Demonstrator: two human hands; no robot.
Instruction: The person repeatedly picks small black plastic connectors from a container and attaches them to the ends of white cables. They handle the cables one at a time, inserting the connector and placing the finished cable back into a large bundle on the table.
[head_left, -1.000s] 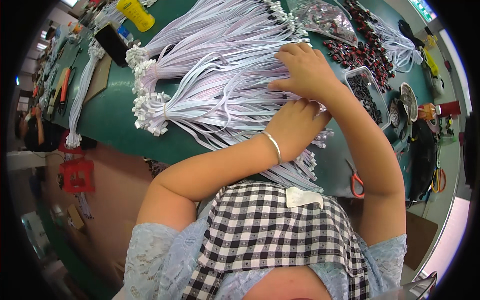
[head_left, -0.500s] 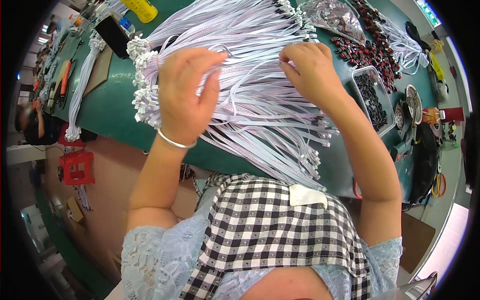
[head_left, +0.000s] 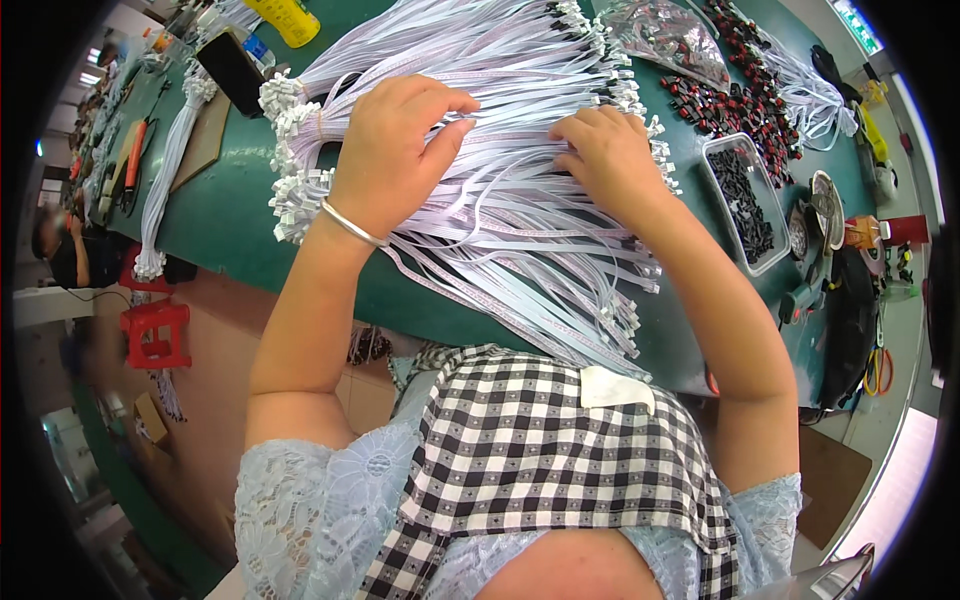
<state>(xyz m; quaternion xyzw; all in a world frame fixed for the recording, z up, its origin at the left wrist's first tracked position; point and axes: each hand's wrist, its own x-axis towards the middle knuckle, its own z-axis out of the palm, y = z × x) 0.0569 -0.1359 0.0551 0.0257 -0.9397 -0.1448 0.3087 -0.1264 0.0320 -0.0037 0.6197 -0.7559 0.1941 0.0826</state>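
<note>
A broad heap of white flat ribbon cables (head_left: 520, 190) lies across the bench under both of my hands, white connectors (head_left: 290, 120) at its left end and black-tipped ends along the right. My left hand (head_left: 400, 150), with a bangle on the wrist, is over the heap's left-middle part, thumb and forefinger curled toward each other. Over the right part, my right hand (head_left: 615, 160) has its fingers bent and thumb close beneath them. Whatever is between the fingertips of either hand cannot be told apart from the cables behind.
Right of the heap are a clear tray (head_left: 748, 205) of small black parts, a pile of red-and-black parts (head_left: 735, 120) and a plastic bag (head_left: 670, 40). A phone (head_left: 230, 72) and yellow bottle (head_left: 288, 18) stand at far left. A person (head_left: 65, 245) sits beyond, near a red stool (head_left: 157, 335).
My left hand has moved slightly right and up, its thumb now nearer the forefinger. My right hand has dropped a little toward me, showing more connectors behind it.
</note>
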